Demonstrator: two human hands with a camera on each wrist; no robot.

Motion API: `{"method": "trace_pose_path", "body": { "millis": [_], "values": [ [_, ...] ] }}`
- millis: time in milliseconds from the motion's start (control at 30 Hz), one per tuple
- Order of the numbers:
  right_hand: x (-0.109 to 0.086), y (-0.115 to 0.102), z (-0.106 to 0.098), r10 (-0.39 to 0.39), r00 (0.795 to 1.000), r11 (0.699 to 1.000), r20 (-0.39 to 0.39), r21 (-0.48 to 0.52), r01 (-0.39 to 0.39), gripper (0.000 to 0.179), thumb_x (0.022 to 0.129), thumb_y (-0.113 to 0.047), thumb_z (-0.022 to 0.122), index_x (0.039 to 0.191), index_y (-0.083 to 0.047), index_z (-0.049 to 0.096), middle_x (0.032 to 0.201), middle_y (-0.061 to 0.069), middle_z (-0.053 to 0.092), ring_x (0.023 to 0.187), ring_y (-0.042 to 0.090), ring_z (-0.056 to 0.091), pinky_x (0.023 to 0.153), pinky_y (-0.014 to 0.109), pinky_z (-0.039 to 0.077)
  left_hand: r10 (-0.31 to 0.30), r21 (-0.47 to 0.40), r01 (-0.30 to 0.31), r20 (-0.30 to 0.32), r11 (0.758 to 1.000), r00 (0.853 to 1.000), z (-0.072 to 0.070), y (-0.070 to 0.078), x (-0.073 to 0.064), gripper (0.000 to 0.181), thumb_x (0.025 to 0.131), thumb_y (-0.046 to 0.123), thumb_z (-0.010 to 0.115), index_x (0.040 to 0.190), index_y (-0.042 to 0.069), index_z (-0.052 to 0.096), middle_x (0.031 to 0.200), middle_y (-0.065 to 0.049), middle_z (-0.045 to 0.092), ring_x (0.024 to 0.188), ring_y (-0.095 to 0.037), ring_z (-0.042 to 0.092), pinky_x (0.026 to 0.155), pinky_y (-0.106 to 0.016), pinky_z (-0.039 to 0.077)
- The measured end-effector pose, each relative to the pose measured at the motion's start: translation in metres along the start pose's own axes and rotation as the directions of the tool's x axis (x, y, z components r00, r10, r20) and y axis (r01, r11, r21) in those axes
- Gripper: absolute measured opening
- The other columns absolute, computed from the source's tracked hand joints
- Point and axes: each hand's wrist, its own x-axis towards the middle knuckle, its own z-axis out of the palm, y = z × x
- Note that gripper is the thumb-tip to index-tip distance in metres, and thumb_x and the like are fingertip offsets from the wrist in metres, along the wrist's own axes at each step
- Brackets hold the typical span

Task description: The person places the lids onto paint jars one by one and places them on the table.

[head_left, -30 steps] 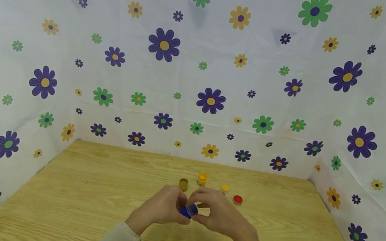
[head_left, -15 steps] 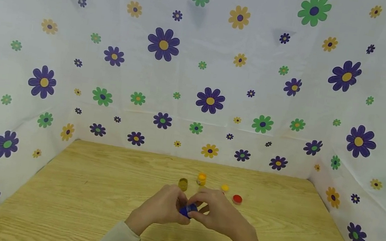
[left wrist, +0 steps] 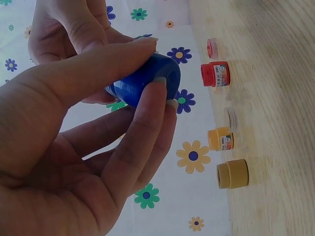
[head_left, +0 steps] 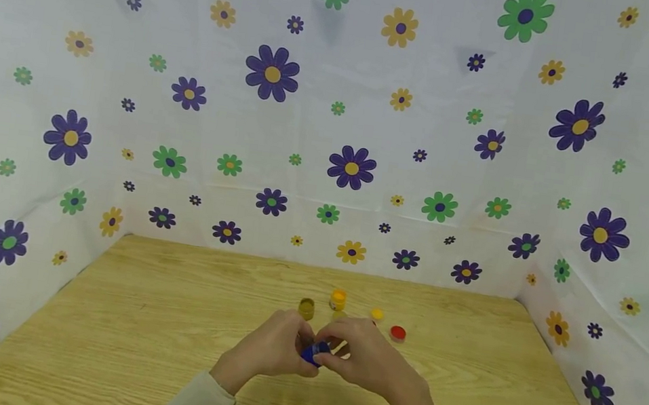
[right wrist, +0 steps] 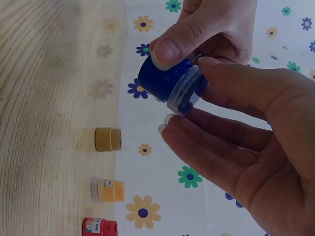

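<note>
Both hands meet at a small blue paint jar (head_left: pixel 311 354), held tilted above the table. My left hand (head_left: pixel 267 347) grips the jar's body between thumb and fingers; the blue base shows past the fingertips in the left wrist view. On the other end sits a clear ridged lid (right wrist: pixel 186 91) with blue paint showing through it. My right hand (head_left: pixel 373 361) pinches this lid, its thumb and fingertips at the rim in the right wrist view. The right hand partly hides the things behind it in the head view.
Beyond the hands on the wooden table (head_left: pixel 161 318) stand an ochre jar (head_left: pixel 306 308), a yellow jar (head_left: pixel 338 299) and a red jar (left wrist: pixel 215 74). A yellow-stained lid (head_left: pixel 377 313) and a red lid (head_left: pixel 398 334) lie to their right. A flowered sheet (head_left: pixel 310 125) surrounds the table.
The right thumb and fingers have moved in onto the lid, and the thumb now covers part of it. The left hand keeps its hold on the jar. The head view has shifted slightly.
</note>
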Motion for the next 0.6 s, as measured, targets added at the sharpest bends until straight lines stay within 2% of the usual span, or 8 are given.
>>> {"method": "trace_pose_path", "body": {
  "millis": [233, 467, 600],
  "values": [
    [-0.0003, 0.0005, -0.0009, -0.027, 0.999, 0.997, -0.028, -0.075, 0.025, 0.022, 0.092, -0.011, 0.078, 0.113, -0.006, 0.075, 0.11, 0.007, 0.077, 0.098, 0.016, 0.074, 0.08, 0.02, 0.06, -0.022, -0.002, 0.022, 0.003, 1.0, 1.0, -0.0009, -0.0001, 0.0003, 0.019, 0.076, 0.01, 0.089, 0.09, 0.003, 0.08, 0.078, -0.004, 0.076, 0.066, -0.007, 0.067, 0.061, -0.022, 0.055],
    [-0.0021, -0.0004, -0.0001, -0.048, 0.999, 0.998, -0.013, -0.034, 0.048, 0.021, 0.09, -0.005, 0.078, 0.11, -0.008, 0.074, 0.109, 0.005, 0.07, 0.102, 0.017, 0.07, 0.084, 0.028, 0.062, -0.032, 0.005, 0.032, 0.009, 0.999, 0.999, -0.0021, 0.0007, -0.0005, 0.019, 0.076, 0.01, 0.089, 0.092, 0.003, 0.08, 0.079, -0.003, 0.076, 0.067, -0.008, 0.067, 0.061, -0.022, 0.055],
    [-0.0025, -0.001, 0.0005, -0.05, 0.999, 0.997, -0.005, -0.064, 0.049, 0.024, 0.089, -0.003, 0.079, 0.111, -0.01, 0.074, 0.11, 0.004, 0.07, 0.103, 0.016, 0.068, 0.086, 0.029, 0.061, -0.035, -0.011, 0.035, 0.011, 0.999, 0.999, -0.0024, 0.0016, -0.0011, 0.017, 0.077, 0.01, 0.088, 0.09, 0.004, 0.079, 0.079, -0.003, 0.076, 0.067, -0.009, 0.067, 0.061, -0.023, 0.056]
  ]
}}
